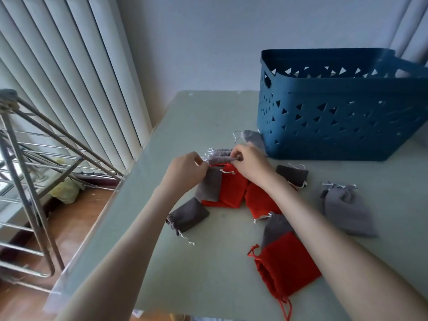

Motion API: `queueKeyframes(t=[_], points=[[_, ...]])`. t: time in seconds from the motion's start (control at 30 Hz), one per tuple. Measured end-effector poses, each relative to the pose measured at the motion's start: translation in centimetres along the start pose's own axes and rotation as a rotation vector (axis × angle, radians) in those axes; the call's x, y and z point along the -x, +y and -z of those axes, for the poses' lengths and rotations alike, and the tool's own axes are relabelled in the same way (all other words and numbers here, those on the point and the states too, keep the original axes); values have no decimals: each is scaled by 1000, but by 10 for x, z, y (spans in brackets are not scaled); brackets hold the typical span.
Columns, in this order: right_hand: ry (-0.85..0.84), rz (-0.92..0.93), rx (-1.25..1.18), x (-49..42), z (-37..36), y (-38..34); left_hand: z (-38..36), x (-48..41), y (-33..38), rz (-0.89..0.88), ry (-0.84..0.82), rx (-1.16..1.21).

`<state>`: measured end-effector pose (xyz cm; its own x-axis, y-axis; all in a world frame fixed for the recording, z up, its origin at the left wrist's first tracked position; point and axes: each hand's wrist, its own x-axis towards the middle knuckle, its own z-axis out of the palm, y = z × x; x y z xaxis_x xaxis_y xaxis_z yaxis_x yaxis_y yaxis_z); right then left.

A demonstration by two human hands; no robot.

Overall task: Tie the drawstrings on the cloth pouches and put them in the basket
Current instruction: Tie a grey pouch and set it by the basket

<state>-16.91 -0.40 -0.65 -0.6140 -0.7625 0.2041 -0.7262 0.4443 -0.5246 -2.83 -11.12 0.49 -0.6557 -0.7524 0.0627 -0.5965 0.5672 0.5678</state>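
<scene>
Both hands grip the gathered neck of a light grey pouch (212, 184) over the middle of the table. My left hand (187, 169) pinches its silver drawstrings at the left end; my right hand (249, 162) pinches the right end. The pouch body hangs down over red pouches (232, 189). The blue basket (335, 121) stands at the back right, with a grey pouch (252, 137) lying against its near left corner.
Loose pouches lie around: dark grey (188, 216) at the left, dark grey (293, 174) right of my wrist, light grey (347, 207) at the right, red over grey (284, 262) near the front. A metal rack (30, 181) stands left of the table (208, 117).
</scene>
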Motion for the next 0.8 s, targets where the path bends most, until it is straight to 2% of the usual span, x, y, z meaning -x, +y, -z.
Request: queueKeyframes(t=[0.17,0.27,0.37,0.6,0.7,0.8], points=[[213,57,-223,0,12,-1,8,5,12,-3,100,111],[384,108,-347,5,31,-5,12,8,20,-37,101,205],[454,124,-477,9,48,-5,15,14,32,-103,95,369],[376,29,-800,17,76,2,12,23,58,-147,55,535],[266,-32,-968,21,81,4,13,24,61,-125,-41,653],[149,-121,-818,26,72,7,11,24,60,-128,-62,681]])
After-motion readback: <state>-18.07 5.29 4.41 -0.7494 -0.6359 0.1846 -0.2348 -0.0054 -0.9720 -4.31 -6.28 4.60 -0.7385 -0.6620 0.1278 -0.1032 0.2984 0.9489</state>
